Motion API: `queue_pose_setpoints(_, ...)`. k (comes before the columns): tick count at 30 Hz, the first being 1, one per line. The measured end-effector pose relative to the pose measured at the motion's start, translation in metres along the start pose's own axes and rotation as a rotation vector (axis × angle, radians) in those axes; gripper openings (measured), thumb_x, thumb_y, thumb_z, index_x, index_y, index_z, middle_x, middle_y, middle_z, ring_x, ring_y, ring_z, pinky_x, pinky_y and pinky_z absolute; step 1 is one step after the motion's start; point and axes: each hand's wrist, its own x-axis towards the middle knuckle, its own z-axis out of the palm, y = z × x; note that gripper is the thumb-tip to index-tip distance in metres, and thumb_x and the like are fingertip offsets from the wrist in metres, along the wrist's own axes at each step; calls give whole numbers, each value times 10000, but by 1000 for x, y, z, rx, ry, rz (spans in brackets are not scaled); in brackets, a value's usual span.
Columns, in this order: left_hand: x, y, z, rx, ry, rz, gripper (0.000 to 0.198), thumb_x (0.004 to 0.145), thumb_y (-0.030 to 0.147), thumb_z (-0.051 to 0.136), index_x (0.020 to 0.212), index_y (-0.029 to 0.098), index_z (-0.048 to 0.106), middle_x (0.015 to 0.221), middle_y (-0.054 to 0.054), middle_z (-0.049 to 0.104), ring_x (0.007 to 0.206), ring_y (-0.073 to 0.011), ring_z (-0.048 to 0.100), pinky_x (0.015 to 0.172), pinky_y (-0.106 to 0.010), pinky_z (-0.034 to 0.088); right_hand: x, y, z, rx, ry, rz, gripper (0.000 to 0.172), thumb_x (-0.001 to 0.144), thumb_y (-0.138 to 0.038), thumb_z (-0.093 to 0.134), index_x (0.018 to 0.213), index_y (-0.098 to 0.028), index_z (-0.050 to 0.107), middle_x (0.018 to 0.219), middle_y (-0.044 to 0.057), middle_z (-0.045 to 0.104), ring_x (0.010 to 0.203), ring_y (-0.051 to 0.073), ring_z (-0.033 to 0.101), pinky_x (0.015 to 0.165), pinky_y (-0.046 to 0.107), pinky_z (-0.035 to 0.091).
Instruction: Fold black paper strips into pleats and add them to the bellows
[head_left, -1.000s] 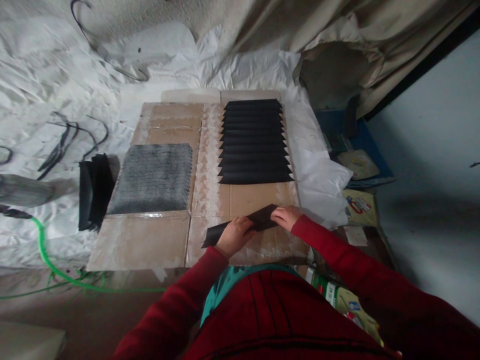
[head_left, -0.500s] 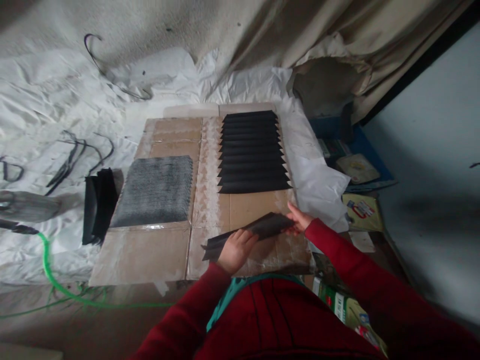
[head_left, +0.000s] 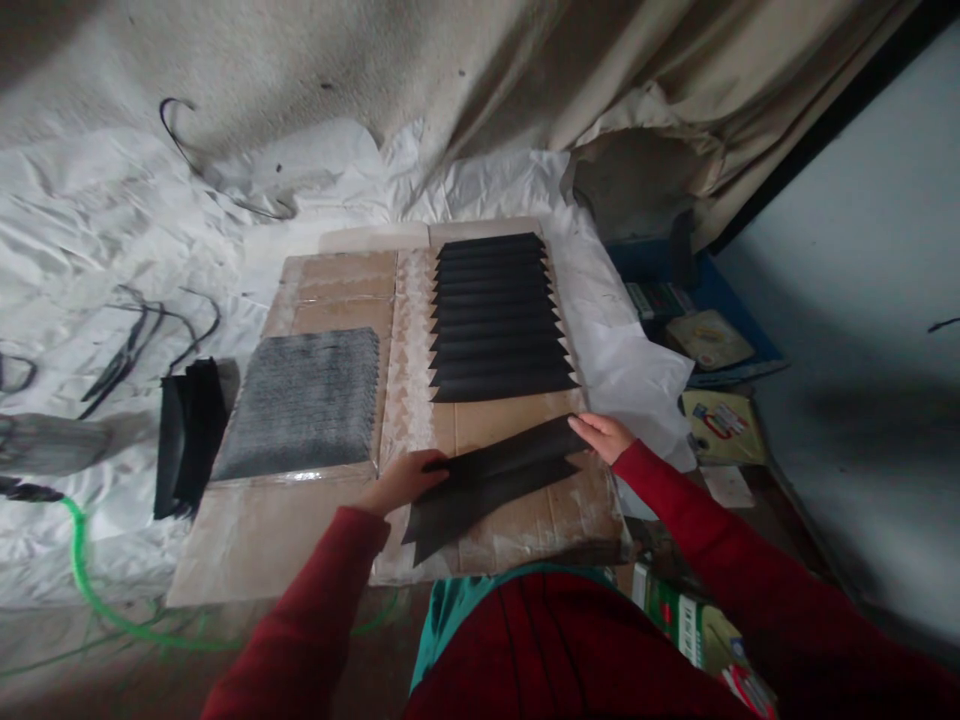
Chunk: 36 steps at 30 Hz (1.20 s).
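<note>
Between my hands a black strip with notched ends (head_left: 502,478) spans the near right part of the cardboard sheet (head_left: 292,535), tilted up toward the right. My left hand (head_left: 409,478) is closed on its upper left corner. At its upper right corner, my right hand (head_left: 600,435) pinches the edge between thumb and fingers. Just beyond lies a row of overlapping black strips (head_left: 499,320) with zigzag side edges. On the left of the cardboard sits a grey, fine-ridged stack of layered strips (head_left: 304,400).
Folded black pieces (head_left: 189,435) lie left of the cardboard on white sheeting (head_left: 45,540). A green hose (head_left: 86,580) runs from a grey tool (head_left: 45,445) at the far left. Thin black straps (head_left: 131,340) lie behind. Yellowish tins (head_left: 724,428) stand at the right.
My left hand has moved left to the strip's upper left corner. The strip now shows wider and flatter, with both notched ends visible. The view has shifted slightly.
</note>
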Motion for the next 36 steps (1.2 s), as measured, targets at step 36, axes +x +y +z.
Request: queue_pose_setpoints(36, 88, -6, -11, 118, 482, -387, 300, 708, 311, 577, 955, 141, 575, 838, -74, 652, 771, -170, 607, 670, -241, 433, 87, 26, -10, -623, 197, 142, 262, 776, -408, 498, 751, -184, 632, 744, 43, 652, 628, 144, 545, 572, 250, 365)
